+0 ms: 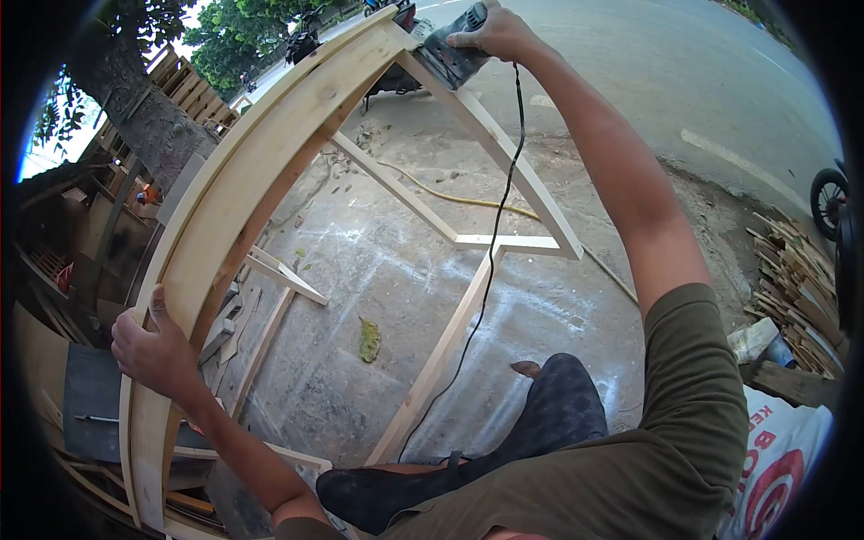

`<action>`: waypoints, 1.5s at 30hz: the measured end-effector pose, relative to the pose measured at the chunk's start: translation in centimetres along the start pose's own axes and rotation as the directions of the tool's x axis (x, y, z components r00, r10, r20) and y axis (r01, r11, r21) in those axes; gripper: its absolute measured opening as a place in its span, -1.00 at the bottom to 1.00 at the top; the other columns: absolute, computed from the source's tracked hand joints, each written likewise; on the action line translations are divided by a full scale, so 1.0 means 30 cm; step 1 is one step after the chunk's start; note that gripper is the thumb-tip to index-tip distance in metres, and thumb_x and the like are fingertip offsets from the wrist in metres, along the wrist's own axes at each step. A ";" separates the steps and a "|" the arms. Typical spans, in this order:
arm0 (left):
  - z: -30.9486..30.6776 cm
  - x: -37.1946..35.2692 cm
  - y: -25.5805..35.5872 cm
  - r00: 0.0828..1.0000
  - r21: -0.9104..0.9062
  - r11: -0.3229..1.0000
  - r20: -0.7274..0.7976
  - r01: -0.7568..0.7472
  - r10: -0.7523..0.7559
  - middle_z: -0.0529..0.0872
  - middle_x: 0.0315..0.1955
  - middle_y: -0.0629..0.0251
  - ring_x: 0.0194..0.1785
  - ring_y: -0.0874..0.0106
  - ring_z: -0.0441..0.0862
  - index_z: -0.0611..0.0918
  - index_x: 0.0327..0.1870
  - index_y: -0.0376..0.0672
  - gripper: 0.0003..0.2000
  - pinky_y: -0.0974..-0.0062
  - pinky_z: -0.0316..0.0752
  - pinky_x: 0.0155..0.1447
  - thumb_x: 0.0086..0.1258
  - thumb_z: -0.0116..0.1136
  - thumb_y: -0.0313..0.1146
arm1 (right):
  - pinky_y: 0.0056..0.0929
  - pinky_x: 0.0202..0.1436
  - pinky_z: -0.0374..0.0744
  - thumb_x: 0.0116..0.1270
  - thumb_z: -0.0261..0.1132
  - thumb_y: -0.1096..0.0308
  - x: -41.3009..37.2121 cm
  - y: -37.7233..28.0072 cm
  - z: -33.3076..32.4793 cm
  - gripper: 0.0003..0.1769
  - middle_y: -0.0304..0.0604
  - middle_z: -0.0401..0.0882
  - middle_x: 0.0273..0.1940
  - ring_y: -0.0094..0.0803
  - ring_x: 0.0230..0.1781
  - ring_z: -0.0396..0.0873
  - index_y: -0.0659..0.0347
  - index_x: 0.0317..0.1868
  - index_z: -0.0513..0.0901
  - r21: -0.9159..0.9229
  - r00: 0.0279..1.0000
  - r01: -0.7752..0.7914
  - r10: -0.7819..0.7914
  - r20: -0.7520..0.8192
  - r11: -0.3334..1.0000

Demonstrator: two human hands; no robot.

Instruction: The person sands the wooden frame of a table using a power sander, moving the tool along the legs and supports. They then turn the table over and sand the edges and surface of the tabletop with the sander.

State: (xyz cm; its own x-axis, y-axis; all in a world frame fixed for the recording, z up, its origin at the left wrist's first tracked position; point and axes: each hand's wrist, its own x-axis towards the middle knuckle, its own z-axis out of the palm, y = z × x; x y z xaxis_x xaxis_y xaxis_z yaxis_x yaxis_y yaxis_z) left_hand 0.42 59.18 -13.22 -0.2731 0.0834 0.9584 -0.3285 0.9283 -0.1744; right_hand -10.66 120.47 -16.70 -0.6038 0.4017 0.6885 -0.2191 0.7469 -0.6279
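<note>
A long pale wooden plank (270, 135), looking bowed through the lens, runs from the top centre down to the lower left and sits on a wooden frame with angled legs (499, 153). My left hand (157, 351) grips its edge at the lower left, thumb on the upper face. At the plank's far end my right hand (504, 36) is wrapped round a dusty dark corded power tool (454, 49). The tool looks like a sander or planer; its underside is hidden. A black cord (500, 207) hangs from it to the ground by my leg.
A yellowish hose (441, 193) crosses the concrete. Scrap wood (796, 288) is piled at right, above a white printed sack (783, 450). A tree trunk (157, 108) and stacked pallets stand at the far left. A parked motorbike (396, 81) is behind the plank, by the road.
</note>
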 end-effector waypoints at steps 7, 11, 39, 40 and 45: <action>-0.028 -0.010 0.006 0.998 -0.015 0.999 -0.060 -0.034 0.033 0.72 -0.11 0.10 0.03 0.02 0.67 0.66 -0.07 -0.25 -0.28 -0.02 0.53 0.14 0.46 0.10 0.42 | -0.07 0.30 0.63 0.08 0.63 -0.19 0.046 -0.167 0.007 -0.04 0.39 0.65 0.13 0.18 0.20 0.65 0.48 0.20 0.54 -0.091 0.990 0.080 -0.090 -0.105 0.993; -0.036 -0.012 0.006 1.000 -0.031 1.000 -0.002 -0.007 0.007 0.69 -0.07 0.14 0.10 0.05 0.64 0.65 -0.04 -0.22 -0.28 -0.01 0.50 0.21 0.46 0.09 0.44 | -0.08 0.30 0.64 0.10 0.61 -0.24 0.074 -0.184 0.000 -0.01 0.37 0.66 0.13 0.19 0.20 0.66 0.47 0.23 0.55 -0.138 0.995 0.084 -0.091 -0.045 0.987; -0.105 -0.041 0.040 0.999 -0.032 0.999 -0.051 -0.003 0.001 0.70 -0.07 0.17 0.08 0.10 0.66 0.65 -0.08 -0.19 -0.35 0.04 0.52 0.17 0.43 0.21 0.37 | -0.29 -0.26 0.74 0.19 0.31 -0.59 -0.020 -0.222 -0.051 0.35 0.05 0.54 -0.03 -0.26 -0.09 0.66 0.53 0.50 0.16 0.198 0.923 -0.380 0.357 0.142 0.903; -0.106 -0.042 0.043 0.998 -0.032 0.999 -0.059 0.001 -0.003 0.70 -0.06 0.17 0.08 0.10 0.66 0.65 -0.08 -0.19 -0.35 0.04 0.52 0.17 0.42 0.21 0.37 | -0.29 -0.25 0.75 0.20 0.31 -0.58 -0.026 -0.237 -0.054 0.35 0.06 0.54 -0.02 -0.26 -0.09 0.66 0.54 0.51 0.15 0.188 0.918 -0.392 0.370 0.140 0.900; -0.085 -0.037 0.036 0.993 -0.066 0.998 -0.115 -0.021 0.014 0.69 -0.11 0.19 0.03 0.09 0.66 0.65 -0.09 -0.17 -0.36 0.04 0.52 0.11 0.44 0.17 0.38 | -0.37 -0.25 0.79 0.27 0.30 -0.46 -0.063 -0.290 -0.033 0.27 0.21 0.61 0.11 -0.18 -0.01 0.72 0.58 0.51 0.12 0.143 0.920 -0.385 0.367 0.136 0.912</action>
State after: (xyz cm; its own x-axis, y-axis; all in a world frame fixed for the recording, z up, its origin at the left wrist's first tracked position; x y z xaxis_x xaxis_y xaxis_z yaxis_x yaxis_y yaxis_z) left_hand 2.69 61.01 -13.89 -0.1715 0.1374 0.9755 -0.2622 0.9481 -0.1797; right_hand -6.85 113.75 -12.17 -0.7399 0.5721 0.3538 -0.0768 0.4506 -0.8894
